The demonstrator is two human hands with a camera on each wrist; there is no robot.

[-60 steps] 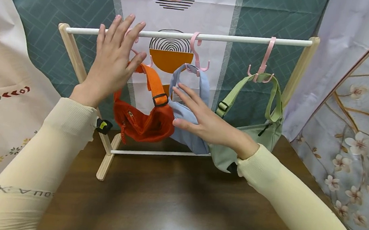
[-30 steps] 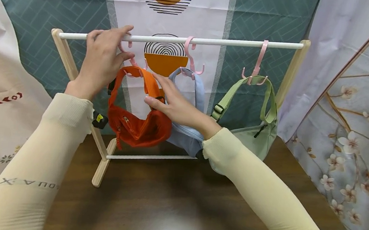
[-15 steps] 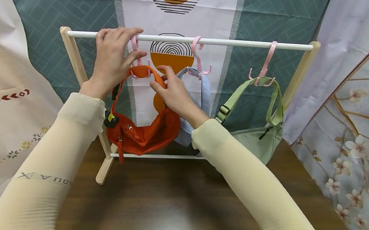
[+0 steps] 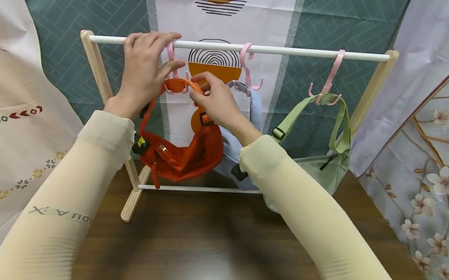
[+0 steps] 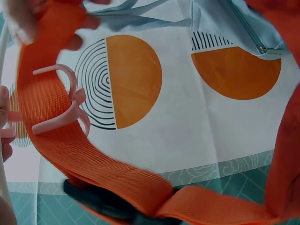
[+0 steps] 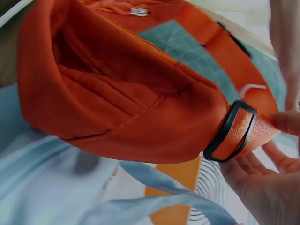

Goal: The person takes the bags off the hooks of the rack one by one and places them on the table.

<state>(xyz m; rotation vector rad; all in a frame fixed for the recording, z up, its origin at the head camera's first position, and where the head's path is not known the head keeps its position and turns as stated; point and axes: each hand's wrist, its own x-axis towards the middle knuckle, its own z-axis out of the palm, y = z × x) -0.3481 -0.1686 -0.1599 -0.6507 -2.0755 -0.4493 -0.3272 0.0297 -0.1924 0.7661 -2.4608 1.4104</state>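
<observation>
An orange-red sling bag [image 4: 181, 156] hangs by its strap [image 5: 51, 89] from a pink hook [image 5: 70, 110] on the white rod [image 4: 291, 52]. My left hand [image 4: 143, 70] curls its fingers over the rod beside that hook's top, the thumb reaching along the hook's stem. Between thumb and fingers, my right hand [image 4: 218, 100] pinches the orange strap just right of the hook's prongs. In the right wrist view, the black slider buckle [image 6: 229, 131] sits right beside the pinching fingers. The strap still lies across the prongs in the left wrist view.
A light blue bag [image 4: 232, 157] hangs on a second pink hook [image 4: 246, 67], partly behind my right forearm. Further right a green bag [image 4: 318, 168] hangs from a third. Wooden legs [image 4: 134, 199] hold the rack on a brown table [image 4: 197, 246], with patterned cloth [image 4: 349, 25] behind.
My left hand has come down from above the rod and gripped it. My right hand has moved left from before the blue bag and taken hold of the orange strap, lifting its right side.
</observation>
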